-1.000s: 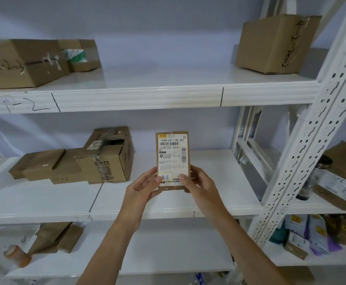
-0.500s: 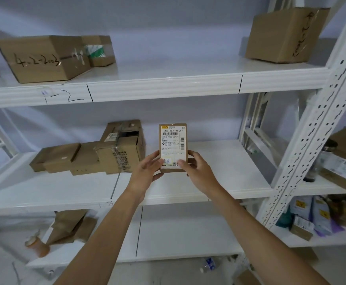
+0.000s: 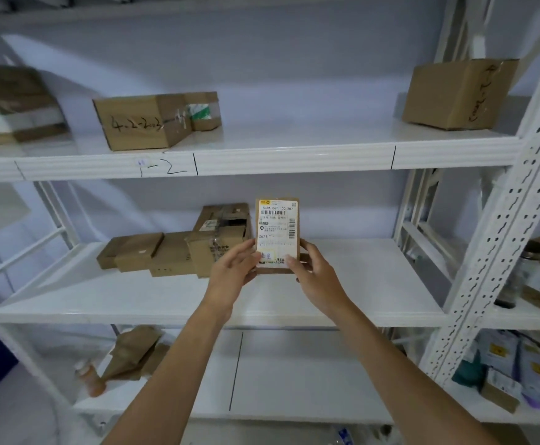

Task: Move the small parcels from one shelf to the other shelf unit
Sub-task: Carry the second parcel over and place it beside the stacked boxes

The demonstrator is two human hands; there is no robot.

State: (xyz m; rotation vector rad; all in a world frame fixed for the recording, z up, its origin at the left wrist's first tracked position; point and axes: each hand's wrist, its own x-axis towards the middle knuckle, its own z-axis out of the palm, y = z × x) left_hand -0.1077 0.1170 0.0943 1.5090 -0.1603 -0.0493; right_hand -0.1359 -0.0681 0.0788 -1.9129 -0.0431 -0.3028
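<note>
A small brown parcel [image 3: 277,232] with a white shipping label stands upright in the air, label toward me, in front of the middle shelf [image 3: 358,277]. My left hand [image 3: 235,264] grips its lower left edge and my right hand [image 3: 313,271] grips its lower right edge. Just left of the parcel, several brown boxes [image 3: 178,248] lie together on the same shelf board. The parcel's lower edge is hidden behind my fingers.
The top shelf [image 3: 294,155] carries a box with handwritten numbers [image 3: 140,125], a small box beside it and a box [image 3: 455,94] at the right. A perforated white upright [image 3: 500,239] divides off the right-hand shelf unit holding a jar [image 3: 519,277] and packets [image 3: 519,367]. A paper bag [image 3: 130,351] lies on the lower shelf.
The view has swung left and pulled back, so the shelves and boxes sit further right in frame. Both hands keep the same hold on the parcel, which stays upright.
</note>
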